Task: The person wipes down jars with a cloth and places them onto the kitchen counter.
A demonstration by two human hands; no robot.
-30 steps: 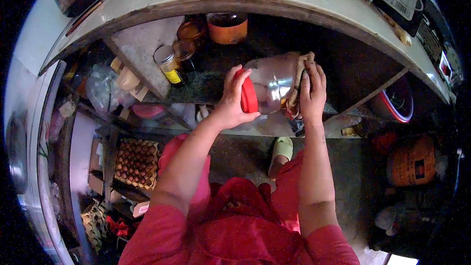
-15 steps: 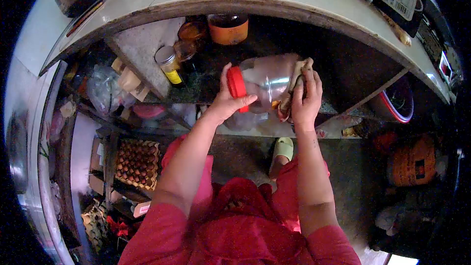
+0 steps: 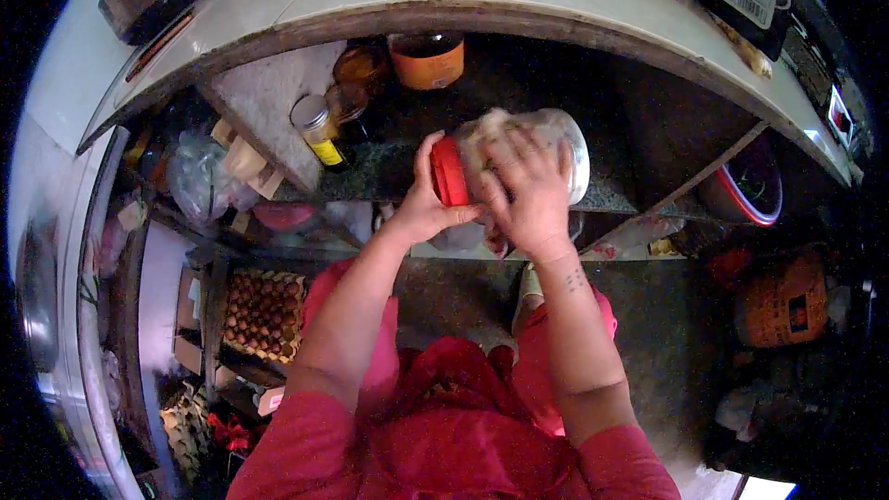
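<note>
While I am watching from afar, a silver-capped bottle (image 3: pixel 319 134) is standing at left on the shelf (image 3: pixel 384 163), the left hand (image 3: pixel 428 201) is curling thumb and fingers around the red lid (image 3: pixel 449 171), the clear jar (image 3: pixel 579 162) is being held sideways before that shelf, and the right hand (image 3: pixel 530 182), fingers slightly parted, is gripping a cloth (image 3: pixel 488 126) against its side
</note>
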